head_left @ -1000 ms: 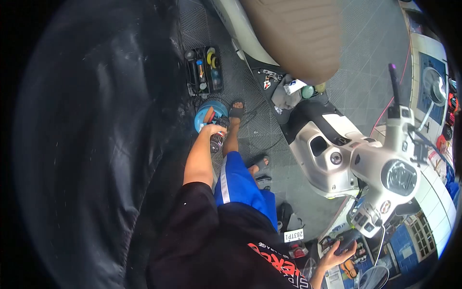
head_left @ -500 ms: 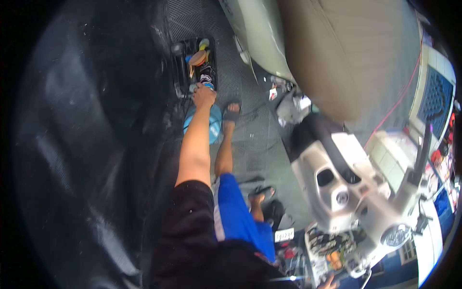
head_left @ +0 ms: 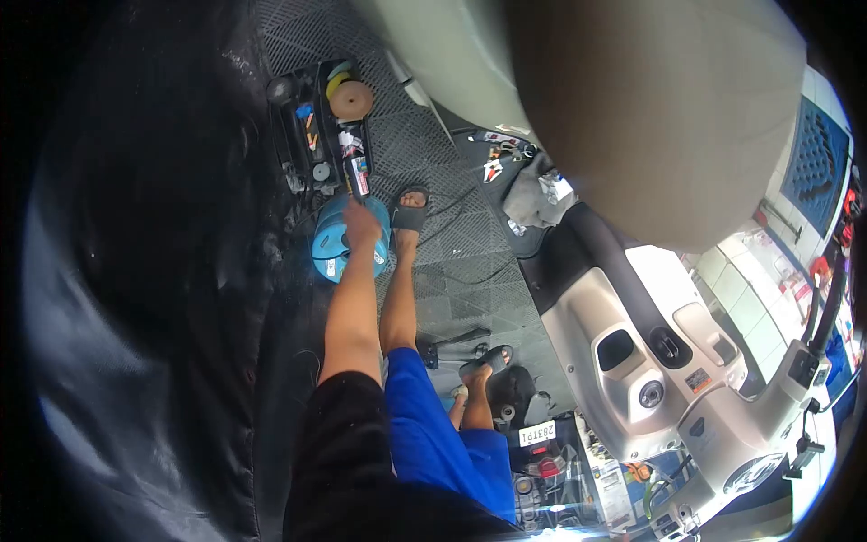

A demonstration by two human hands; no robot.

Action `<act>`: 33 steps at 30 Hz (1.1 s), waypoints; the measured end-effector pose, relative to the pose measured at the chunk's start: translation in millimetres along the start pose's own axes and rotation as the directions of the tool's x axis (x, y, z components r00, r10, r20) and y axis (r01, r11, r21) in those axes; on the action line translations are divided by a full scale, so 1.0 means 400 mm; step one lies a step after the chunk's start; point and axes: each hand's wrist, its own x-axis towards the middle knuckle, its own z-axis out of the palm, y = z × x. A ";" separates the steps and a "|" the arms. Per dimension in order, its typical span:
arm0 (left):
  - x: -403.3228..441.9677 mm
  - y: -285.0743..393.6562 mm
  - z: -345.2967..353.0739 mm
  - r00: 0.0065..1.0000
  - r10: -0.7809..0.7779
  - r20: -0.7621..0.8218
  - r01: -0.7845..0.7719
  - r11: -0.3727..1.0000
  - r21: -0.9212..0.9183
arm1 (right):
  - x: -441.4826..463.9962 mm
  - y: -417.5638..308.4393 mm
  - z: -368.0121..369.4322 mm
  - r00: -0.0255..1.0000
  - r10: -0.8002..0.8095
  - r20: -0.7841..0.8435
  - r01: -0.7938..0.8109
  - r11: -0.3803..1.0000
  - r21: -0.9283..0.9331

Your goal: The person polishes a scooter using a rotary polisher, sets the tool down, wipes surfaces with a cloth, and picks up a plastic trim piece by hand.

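My left hand (head_left: 363, 223) reaches down over a round light-blue container (head_left: 325, 237) on the floor. Motion smears its fingers, so their grip is unclear. Just beyond the fingertips is a dark item with a white and red label (head_left: 360, 176), at the near end of a black tray (head_left: 282, 135). Whether the hand touches that item I cannot tell. Inside the tray lie a tan round pad (head_left: 350, 100), a yellow pad (head_left: 338, 83) and a small grey disc (head_left: 321, 171). My right hand is out of view.
A beige scooter (head_left: 587, 361) stands on the right, beside a large brown seat-like shape (head_left: 650, 117). Black glossy sheeting (head_left: 144, 271) fills the left. A grey cloth (head_left: 535, 199) lies on the scooter's footboard. Dark cables cross the grey tiled floor (head_left: 452, 280).
My left hand has drawn back from the tray toward me, now over the blue container. The view has shifted, and the hand at the lower right edge has left the picture.
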 end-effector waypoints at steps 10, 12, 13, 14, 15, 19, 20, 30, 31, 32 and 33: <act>-0.221 0.048 0.145 0.924 0.179 0.337 -0.177 0.983 -0.037 | -0.085 0.133 -0.011 0.985 0.157 0.066 -0.168 0.958 0.234; -0.208 0.090 0.155 0.912 0.247 0.326 -0.259 0.966 -0.010 | -0.108 0.158 -0.003 0.976 0.188 0.107 -0.213 0.924 0.319; -0.196 0.118 0.153 0.908 0.261 0.328 -0.275 0.961 -0.002 | -0.126 0.168 0.004 0.970 0.203 0.134 -0.239 0.899 0.368; -0.186 0.144 0.147 0.904 0.274 0.329 -0.293 0.956 0.009 | -0.147 0.173 0.014 0.960 0.216 0.175 -0.273 0.854 0.443; -0.182 0.165 0.141 0.890 0.320 0.324 -0.338 0.941 0.000 | -0.178 0.176 0.027 0.937 0.210 0.278 -0.337 0.749 0.571; -0.217 0.348 0.053 0.872 0.406 0.274 -0.432 0.901 0.038 | -0.357 0.050 0.306 0.298 0.077 0.952 -0.924 0.272 0.267; -0.203 0.366 0.064 0.866 0.427 0.261 -0.418 0.904 -0.089 | -0.395 0.034 0.459 0.352 0.326 0.877 -0.758 0.649 0.063; -0.745 0.071 -0.008 0.925 0.242 0.292 -0.300 0.938 0.175 | -0.264 -0.817 1.705 0.735 -0.674 0.075 0.563 0.667 0.488; -0.817 0.057 -0.017 0.934 0.228 0.275 -0.304 0.911 0.278 | -0.215 -0.869 1.724 0.692 -0.719 0.069 0.663 0.670 0.334; -0.859 0.067 -0.036 0.941 0.213 0.265 -0.306 0.870 0.387 | -0.169 -0.912 1.736 0.653 -0.754 0.072 0.738 0.655 0.164; -0.848 0.081 -0.031 0.952 0.217 0.217 -0.282 0.897 0.341 | -0.102 -0.944 1.780 0.588 -0.796 0.141 0.792 0.602 0.098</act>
